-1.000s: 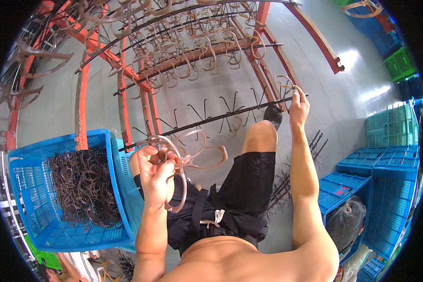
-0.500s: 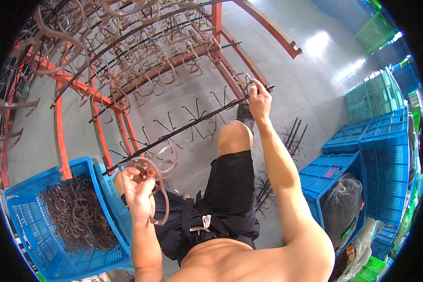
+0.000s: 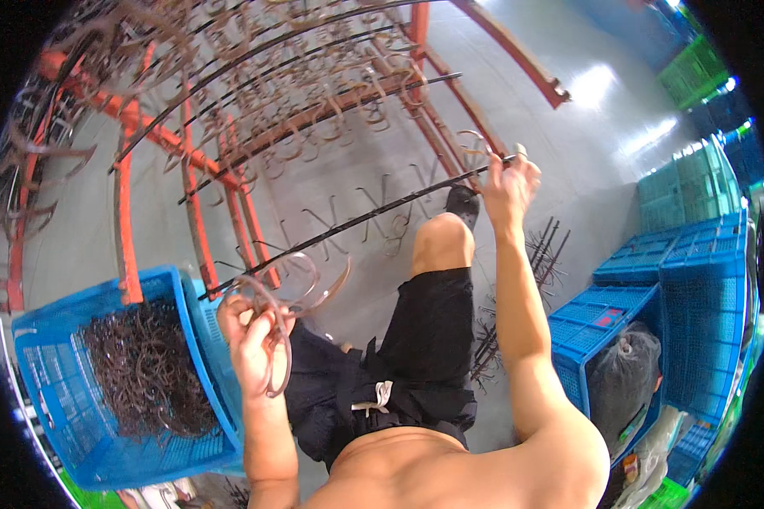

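Several translucent brownish curved plastic pieces (image 3: 290, 352) are bunched in my left hand (image 3: 250, 331), whose fingers are closed round them; some loops stick out to the right. A long black rod with thin hooks (image 3: 373, 210) stretches from beside that hand up to the far right. At its far end, my right hand (image 3: 511, 188) has its fingertips about the rod, slightly blurred. Beside those fingers, one curved piece (image 3: 471, 136) is at the rod's end. Most hooks along the rod's middle are bare. What supports the rod cannot be made out.
An orange metal rack (image 3: 123, 212) holds rods hung with many curved pieces. On the left, a blue crate (image 3: 55, 399) contains a dark heap of such pieces (image 3: 148, 369). More hooked rods (image 3: 545, 254) lie on the floor at right, near stacked blue crates (image 3: 700, 314).
The hooks along the rod have turned to another angle. My right hand's fingers have shifted and spread at the rod's end. My left hand still holds its pieces, and the whole view has shifted slightly.
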`<move>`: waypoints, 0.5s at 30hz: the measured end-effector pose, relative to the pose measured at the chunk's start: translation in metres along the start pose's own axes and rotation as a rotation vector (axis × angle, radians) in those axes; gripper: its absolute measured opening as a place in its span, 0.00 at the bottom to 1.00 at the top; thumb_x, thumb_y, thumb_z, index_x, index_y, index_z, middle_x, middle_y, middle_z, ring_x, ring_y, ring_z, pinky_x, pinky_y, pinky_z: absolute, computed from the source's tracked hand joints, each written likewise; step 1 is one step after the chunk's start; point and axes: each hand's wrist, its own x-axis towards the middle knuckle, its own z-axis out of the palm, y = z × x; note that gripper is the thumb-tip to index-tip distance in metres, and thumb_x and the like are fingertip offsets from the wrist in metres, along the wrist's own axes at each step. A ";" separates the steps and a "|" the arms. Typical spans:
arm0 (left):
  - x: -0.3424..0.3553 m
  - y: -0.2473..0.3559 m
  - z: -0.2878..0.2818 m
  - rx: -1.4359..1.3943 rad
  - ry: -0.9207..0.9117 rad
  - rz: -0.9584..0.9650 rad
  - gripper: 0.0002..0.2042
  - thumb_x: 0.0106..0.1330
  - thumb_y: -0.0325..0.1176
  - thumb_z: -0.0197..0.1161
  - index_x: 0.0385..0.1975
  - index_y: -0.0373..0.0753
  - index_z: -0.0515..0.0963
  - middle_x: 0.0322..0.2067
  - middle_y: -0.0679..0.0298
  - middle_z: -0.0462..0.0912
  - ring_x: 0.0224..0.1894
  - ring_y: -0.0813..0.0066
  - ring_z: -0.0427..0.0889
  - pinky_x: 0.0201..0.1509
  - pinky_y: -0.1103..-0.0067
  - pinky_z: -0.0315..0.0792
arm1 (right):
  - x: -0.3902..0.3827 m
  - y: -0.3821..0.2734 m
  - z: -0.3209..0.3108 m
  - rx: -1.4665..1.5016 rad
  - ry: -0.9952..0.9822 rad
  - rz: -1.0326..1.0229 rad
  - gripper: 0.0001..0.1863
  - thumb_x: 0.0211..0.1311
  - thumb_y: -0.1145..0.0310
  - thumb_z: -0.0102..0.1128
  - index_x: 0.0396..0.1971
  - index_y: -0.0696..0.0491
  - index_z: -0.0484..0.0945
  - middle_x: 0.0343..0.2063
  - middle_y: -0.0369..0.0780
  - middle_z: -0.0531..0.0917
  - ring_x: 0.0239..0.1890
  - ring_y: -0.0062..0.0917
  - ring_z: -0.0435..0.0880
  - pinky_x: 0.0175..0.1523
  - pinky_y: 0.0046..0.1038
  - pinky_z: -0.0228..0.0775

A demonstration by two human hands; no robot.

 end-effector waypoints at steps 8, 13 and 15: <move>-0.001 -0.027 -0.002 -0.438 0.005 -0.373 0.11 0.61 0.19 0.49 0.42 0.39 0.70 0.34 0.53 0.80 0.41 0.62 0.81 0.46 0.72 0.79 | -0.128 -0.135 -0.072 0.729 -0.415 -0.452 0.32 0.43 0.71 0.61 0.54 0.53 0.66 0.51 0.47 0.67 0.58 0.44 0.62 0.62 0.42 0.53; -0.008 -0.023 -0.005 -0.198 0.066 -0.414 0.10 0.60 0.20 0.51 0.39 0.41 0.69 0.32 0.53 0.80 0.37 0.62 0.82 0.40 0.71 0.80 | -0.083 -0.142 -0.081 0.549 -0.772 -1.078 0.12 0.41 0.69 0.60 0.31 0.49 0.76 0.34 0.37 0.73 0.46 0.32 0.73 0.58 0.35 0.60; -0.007 -0.014 -0.007 -0.072 0.105 -0.485 0.08 0.60 0.20 0.51 0.37 0.40 0.69 0.29 0.54 0.80 0.32 0.63 0.82 0.33 0.72 0.81 | -0.077 -0.140 -0.083 0.527 -0.883 -1.222 0.10 0.43 0.66 0.60 0.28 0.51 0.74 0.22 0.34 0.73 0.32 0.28 0.76 0.46 0.30 0.65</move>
